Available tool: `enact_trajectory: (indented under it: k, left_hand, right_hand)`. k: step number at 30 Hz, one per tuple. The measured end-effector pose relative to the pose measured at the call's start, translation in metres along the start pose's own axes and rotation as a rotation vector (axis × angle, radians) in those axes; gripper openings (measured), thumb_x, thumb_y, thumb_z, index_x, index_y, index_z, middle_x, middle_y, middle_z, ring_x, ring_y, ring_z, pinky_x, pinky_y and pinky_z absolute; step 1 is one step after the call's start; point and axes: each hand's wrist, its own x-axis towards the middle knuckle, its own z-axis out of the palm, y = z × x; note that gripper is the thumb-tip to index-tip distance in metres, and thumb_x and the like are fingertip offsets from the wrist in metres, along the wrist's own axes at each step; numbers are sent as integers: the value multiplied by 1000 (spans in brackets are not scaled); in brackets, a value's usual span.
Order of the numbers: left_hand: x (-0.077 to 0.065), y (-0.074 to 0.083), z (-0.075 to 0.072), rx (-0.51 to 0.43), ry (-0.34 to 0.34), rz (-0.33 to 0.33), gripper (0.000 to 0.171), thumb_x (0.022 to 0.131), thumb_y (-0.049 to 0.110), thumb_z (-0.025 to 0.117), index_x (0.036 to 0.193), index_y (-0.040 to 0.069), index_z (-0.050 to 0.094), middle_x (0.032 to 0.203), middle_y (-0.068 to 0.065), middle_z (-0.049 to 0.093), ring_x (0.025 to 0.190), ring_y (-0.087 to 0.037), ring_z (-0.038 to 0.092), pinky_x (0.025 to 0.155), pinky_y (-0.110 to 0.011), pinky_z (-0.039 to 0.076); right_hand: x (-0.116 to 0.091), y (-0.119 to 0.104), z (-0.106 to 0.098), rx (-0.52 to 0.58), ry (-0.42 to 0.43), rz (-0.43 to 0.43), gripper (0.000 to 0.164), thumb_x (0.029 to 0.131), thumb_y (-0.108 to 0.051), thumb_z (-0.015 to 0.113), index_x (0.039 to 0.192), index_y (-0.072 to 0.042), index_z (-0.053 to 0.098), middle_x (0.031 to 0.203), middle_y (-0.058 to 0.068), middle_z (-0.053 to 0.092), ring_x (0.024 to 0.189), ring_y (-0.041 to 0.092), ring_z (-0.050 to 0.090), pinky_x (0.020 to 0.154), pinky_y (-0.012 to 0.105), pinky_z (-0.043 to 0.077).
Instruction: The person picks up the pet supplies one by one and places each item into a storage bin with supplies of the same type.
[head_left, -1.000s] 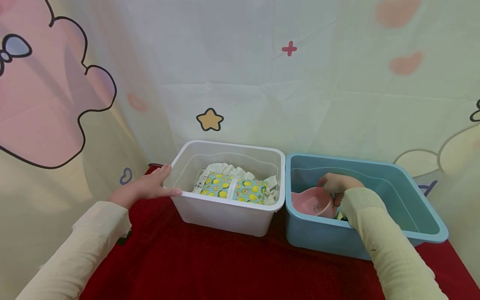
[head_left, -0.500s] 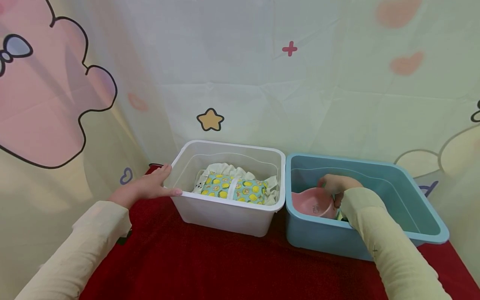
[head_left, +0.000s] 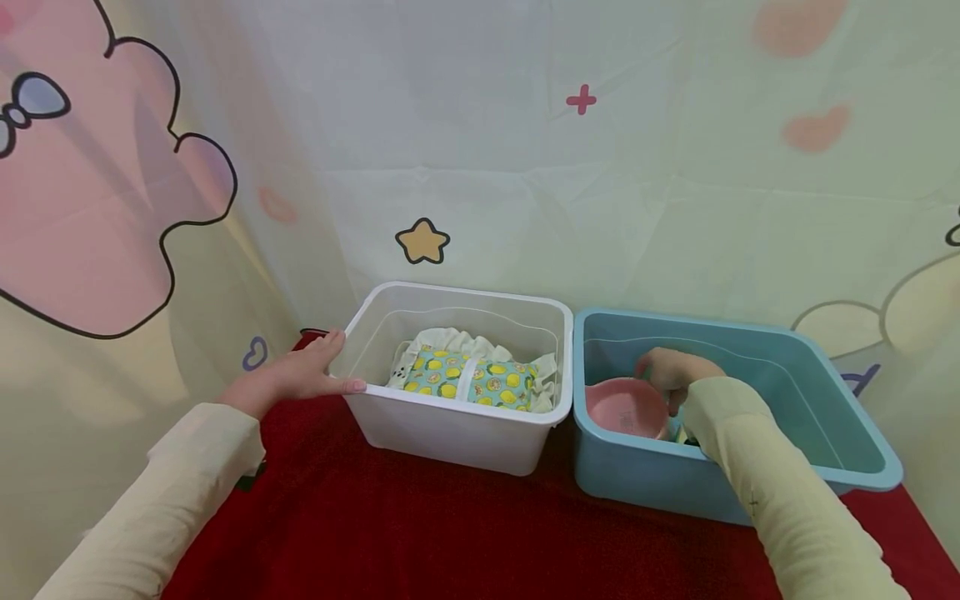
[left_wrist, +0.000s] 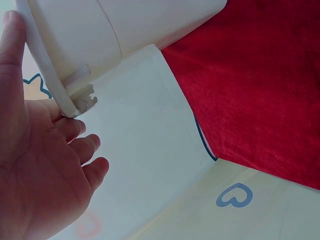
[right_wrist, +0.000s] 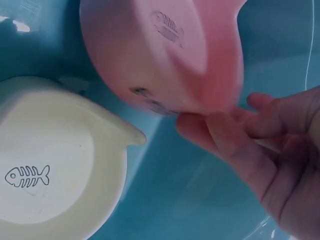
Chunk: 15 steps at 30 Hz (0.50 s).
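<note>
In the blue bin (head_left: 840, 475) my right hand (head_left: 678, 372) pinches the rim of a pink bowl (head_left: 626, 408), which tilts in the right wrist view and shows a fish-bone print inside. A cream bowl (right_wrist: 55, 150) with a fish-bone print lies beside it there. In the head view the right sleeve hides part of the bin. My left hand (head_left: 300, 371) rests on the near left corner of the white bin (head_left: 450, 417), fingers along its side rim and thumb on the front rim. Inside that bin lies a lemon-print cloth item (head_left: 472, 379) with white frills and a white band.
Both bins stand side by side on a red cloth (head_left: 420, 533). Behind them hangs a pale printed curtain (head_left: 495, 208), close to their far rims. A small yellow-green and dark thing (head_left: 681, 433), partly hidden, shows beside the right hand.
The pink bowl has tilted and shifted slightly within the blue bin, with the right hand at its rim. My left hand keeps its place on the white bin.
</note>
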Motion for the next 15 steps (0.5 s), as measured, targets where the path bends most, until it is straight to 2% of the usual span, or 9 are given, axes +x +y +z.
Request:
enact_trajectory:
  k: [3,6,9,15]
  left_hand:
    - [0,0,0,4,1,4,110,71,64,55,140,-3,2,146,-25,1,133,-44,4,99,-64,14]
    - [0,1,0,5,2,7,109,72,63,55,140,-4,2,146,-25,1,133,-44,4,99,-64,14]
    - [0,1,0,4,1,5,109,72,63,55,140,-3,3,146,-25,2,133,-43,4,100,-64,15]
    - [-1,0,0,9,6,4,108,72,63,55,140,-3,3,146,-25,3,133,-44,4,99,-64,16]
  right_hand:
    - [2,-6,-1,40,-30,-69,56,78,11,45,131,8,30,123,31,45,55,13,56,53,25,47]
    - [5,-13,-1,107,-84,-94,57,79,9,45,133,5,29,125,30,45,75,20,63,64,30,52]
    - [8,-18,1,125,-121,-67,59,79,3,51,134,3,28,126,28,44,92,29,62,77,41,52]
    - [12,-19,1,120,-137,-13,62,76,-3,57,133,-1,32,124,26,47,99,33,58,81,45,49]
